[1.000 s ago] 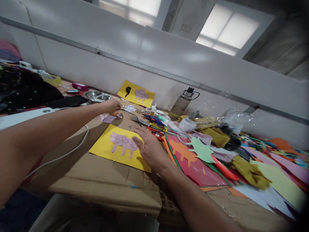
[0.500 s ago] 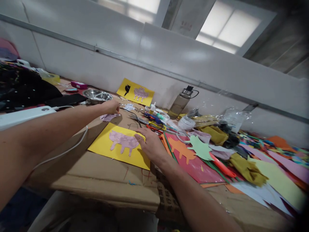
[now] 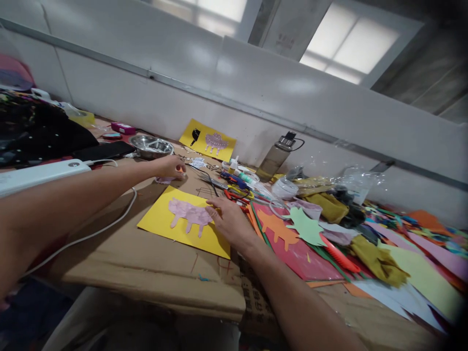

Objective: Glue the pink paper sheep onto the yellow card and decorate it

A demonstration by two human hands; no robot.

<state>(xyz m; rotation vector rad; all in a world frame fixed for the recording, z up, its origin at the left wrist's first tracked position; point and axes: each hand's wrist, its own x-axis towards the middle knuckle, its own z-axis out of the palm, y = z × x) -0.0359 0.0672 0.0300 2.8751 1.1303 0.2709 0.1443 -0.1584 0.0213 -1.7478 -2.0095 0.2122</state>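
Note:
My left hand (image 3: pixel 168 167) hovers over the far left of the cardboard, its fingers bent into a pinch. A tiny orange-tinted spot shows at the fingertips, too small to name. Partly under that hand lies a purple fabric scrap (image 3: pixel 164 180). My right hand (image 3: pixel 230 220) lies with its fingers stretched over the right edge of a yellow card (image 3: pixel 153 222). On this card sits a purple fabric cut-out (image 3: pixel 188 213) shaped like a cloud with legs, its right end beside my right thumb.
A second yellow card (image 3: pixel 188 135) with black and purple shapes leans at the wall. Nearby are a steel bowl (image 3: pixel 151 146), scissors (image 3: pixel 212 182), a glue bottle (image 3: pixel 233 165) and a water bottle (image 3: pixel 276 158). Coloured sheets, an orange cut-out (image 3: pixel 280 228) and a green cut-out (image 3: pixel 305 225) lie right.
My left hand has turned and its fingers have drawn into a clearer pinch above the scrap. The right hand stays on the yellow card. The view has shifted slightly.

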